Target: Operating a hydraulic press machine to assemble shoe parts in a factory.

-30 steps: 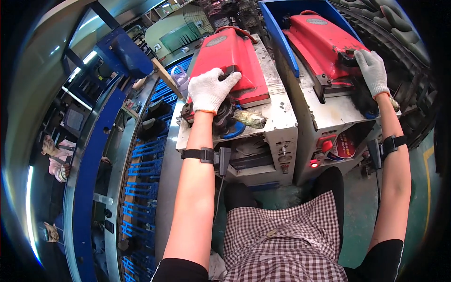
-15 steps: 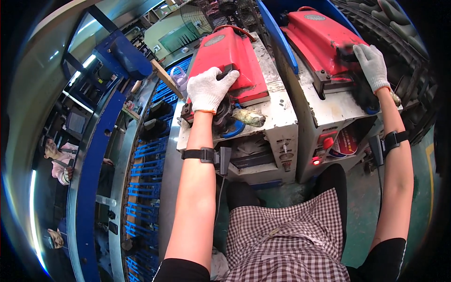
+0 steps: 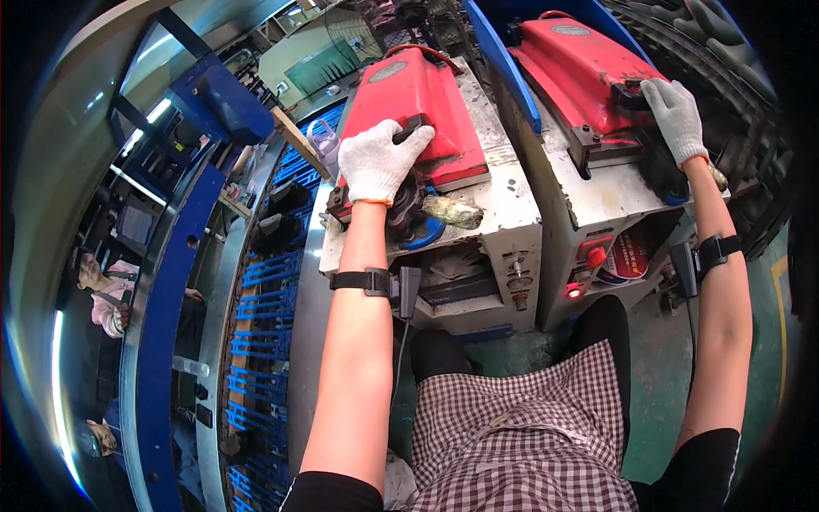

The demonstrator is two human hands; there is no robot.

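Two machines with red covers stand side by side before me. My left hand (image 3: pixel 381 158), in a white knit glove, is closed round the black handle (image 3: pixel 413 130) at the near end of the left red cover (image 3: pixel 418 94). My right hand (image 3: pixel 674 119), gloved alike, grips the black handle (image 3: pixel 630 96) of the right red cover (image 3: pixel 580 64); its fingertips are partly hidden. Below my left wrist sits a dark round part with a blue rim (image 3: pixel 424 236). Beside it a worn, wrapped lever grip (image 3: pixel 452 212) sticks out.
The left machine's white cabinet (image 3: pixel 516 200) has an open compartment and gauges in front. A red switch (image 3: pixel 595 258) and a lit red lamp (image 3: pixel 574 291) are on the right cabinet. A rack with blue prongs (image 3: pixel 260 324) runs along my left. Beyond it two people (image 3: pixel 111 294) are visible.
Both hands stay on their handles with almost no movement. The whole view has shifted very slightly.
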